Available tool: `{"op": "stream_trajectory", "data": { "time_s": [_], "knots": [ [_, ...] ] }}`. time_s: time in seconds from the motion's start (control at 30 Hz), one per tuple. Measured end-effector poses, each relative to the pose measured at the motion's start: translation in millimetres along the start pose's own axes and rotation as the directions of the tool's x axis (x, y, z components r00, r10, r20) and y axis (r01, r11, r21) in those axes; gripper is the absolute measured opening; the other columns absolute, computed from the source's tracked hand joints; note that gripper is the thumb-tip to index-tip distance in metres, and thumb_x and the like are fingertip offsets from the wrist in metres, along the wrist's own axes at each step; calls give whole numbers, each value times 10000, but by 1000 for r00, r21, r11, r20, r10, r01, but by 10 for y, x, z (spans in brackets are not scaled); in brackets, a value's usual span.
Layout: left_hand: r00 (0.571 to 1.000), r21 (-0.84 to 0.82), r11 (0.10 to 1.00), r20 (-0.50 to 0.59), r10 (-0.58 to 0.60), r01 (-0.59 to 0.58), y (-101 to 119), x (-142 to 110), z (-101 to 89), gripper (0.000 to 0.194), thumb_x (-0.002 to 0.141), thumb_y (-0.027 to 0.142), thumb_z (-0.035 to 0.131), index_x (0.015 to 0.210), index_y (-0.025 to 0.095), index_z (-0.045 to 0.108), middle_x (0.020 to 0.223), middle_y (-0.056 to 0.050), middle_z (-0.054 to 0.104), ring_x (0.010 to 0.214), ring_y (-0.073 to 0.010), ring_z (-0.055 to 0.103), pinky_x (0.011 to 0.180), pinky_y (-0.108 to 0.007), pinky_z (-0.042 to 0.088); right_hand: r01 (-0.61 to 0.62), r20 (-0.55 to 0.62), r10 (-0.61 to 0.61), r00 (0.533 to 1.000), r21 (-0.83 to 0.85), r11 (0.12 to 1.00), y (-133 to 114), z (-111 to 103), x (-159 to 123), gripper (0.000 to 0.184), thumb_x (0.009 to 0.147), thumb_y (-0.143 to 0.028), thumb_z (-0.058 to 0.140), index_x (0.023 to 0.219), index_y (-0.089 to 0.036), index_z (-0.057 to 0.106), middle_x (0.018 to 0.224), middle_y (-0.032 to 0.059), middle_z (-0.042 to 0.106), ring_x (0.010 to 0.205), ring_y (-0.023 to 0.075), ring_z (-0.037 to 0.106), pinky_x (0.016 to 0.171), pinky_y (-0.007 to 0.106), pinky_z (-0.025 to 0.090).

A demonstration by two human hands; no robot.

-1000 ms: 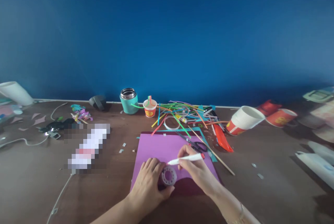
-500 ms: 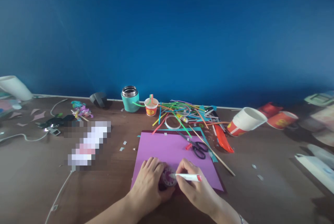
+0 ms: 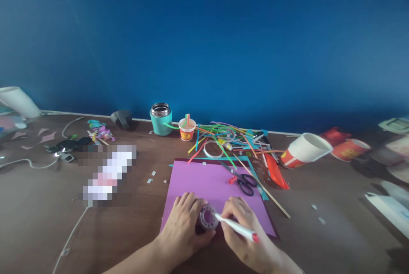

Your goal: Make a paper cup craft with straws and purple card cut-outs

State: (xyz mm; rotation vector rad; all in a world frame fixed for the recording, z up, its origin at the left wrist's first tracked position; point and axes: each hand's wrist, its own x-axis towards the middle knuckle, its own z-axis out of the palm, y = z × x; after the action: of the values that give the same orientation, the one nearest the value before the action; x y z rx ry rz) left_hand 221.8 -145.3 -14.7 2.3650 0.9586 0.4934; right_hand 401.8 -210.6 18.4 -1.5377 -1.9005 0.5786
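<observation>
Hands: close together but apart from one another in the head view, your left hand (image 3: 184,218) curled against a pale ring (image 3: 209,226), your right hand (image 3: 244,229) pinching a marker (image 3: 237,226).
Ring to hands: it sits in the gap between them, just right of your left palm and left of your right fingertips; your left hand is the nearer, with fingers along its far-left side and thumb along its near side.
Marker to ring: the tip meets the ring's right rim as you see it; whether it touches or hovers just above, you cannot tell from here.
Marker's long axis: slanted, tip pointing left and slightly away from you, red end back over your right hand toward your wrist.
Ring's look: round face turned up, a row of small dark spots circling it, purple showing through the middle; its left side is hidden by your fingers.
Marker's look: slim white barrel, red at the rear end.
Purple sheet: the flat purple sheet (image 3: 194,180) spreads under the ring and out beyond your hands.
Beyond your right hand: black-handled scissors (image 3: 247,185) and a small red cap (image 3: 233,180) lie on the sheet.
</observation>
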Motion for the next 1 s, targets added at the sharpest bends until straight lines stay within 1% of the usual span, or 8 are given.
{"op": "stream_trajectory", "data": {
  "time_s": [0.07,0.17,0.27,0.4,0.6,0.77,0.87,1.0],
  "knots": [
    [1000,-4,1000,1,-21,21,17,0,-4,464,654,331,690,1077,221,536,1007,-56,570,948,-252,495,843,-408,389,-58,-57,62,996,65,996,37,-46,-39,114,844,-179,447,742,-228,430,693,8,501,664,180,487,613,309,373],
    [1000,0,1000,15,-19,19,29,5,-11,481,647,322,696,1085,214,533,1015,-63,569,952,-257,498,846,-416,396,-104,-58,111,992,117,988,72,-77,-71,119,851,-187,447,740,-230,437,690,7,499,653,177,484,598,302,374],
    [1000,8,1000,14,-4,4,25,7,-6,489,649,310,698,1094,204,526,1020,-72,569,954,-260,500,842,-424,406,-71,-20,74,997,109,991,70,-65,-51,95,834,-179,461,757,-228,434,700,8,499,658,175,482,597,299,377],
    [1000,17,1000,-12,8,-8,24,8,-4,463,665,290,690,1086,197,520,1003,-75,573,930,-254,510,821,-421,420,-24,-4,25,1000,89,996,48,-41,21,86,832,-172,436,763,-220,416,697,7,490,656,171,478,598,300,376],
    [1000,-11,1000,30,-10,10,35,31,-35,435,681,307,692,1066,185,530,989,-73,576,918,-253,508,801,-419,421,-37,22,35,999,90,995,38,-34,64,88,825,-167,432,755,-218,414,690,3,484,650,166,482,593,293,377],
    [999,-32,999,36,-19,20,31,41,-30,410,701,311,669,1065,184,531,974,-69,571,908,-244,499,797,-409,405,-43,68,39,997,62,997,14,-19,89,94,802,-136,440,751,-212,417,696,8,504,666,167,488,602,290,379],
    [998,-34,999,54,-25,27,25,37,-33,407,709,308,658,1078,196,527,988,-68,565,909,-241,496,790,-398,395,4,93,-5,996,16,1000,-21,0,129,121,785,-101,434,742,-211,406,700,10,520,664,165,488,611,290,372],
    [996,-45,998,74,-45,49,20,26,-50,392,721,337,648,1072,211,529,994,-62,554,913,-236,489,799,-390,381,105,112,-96,989,-81,991,-51,46,161,162,740,-62,437,730,-212,377,680,-1,517,631,154,472,621,293,351]
  ]
}}
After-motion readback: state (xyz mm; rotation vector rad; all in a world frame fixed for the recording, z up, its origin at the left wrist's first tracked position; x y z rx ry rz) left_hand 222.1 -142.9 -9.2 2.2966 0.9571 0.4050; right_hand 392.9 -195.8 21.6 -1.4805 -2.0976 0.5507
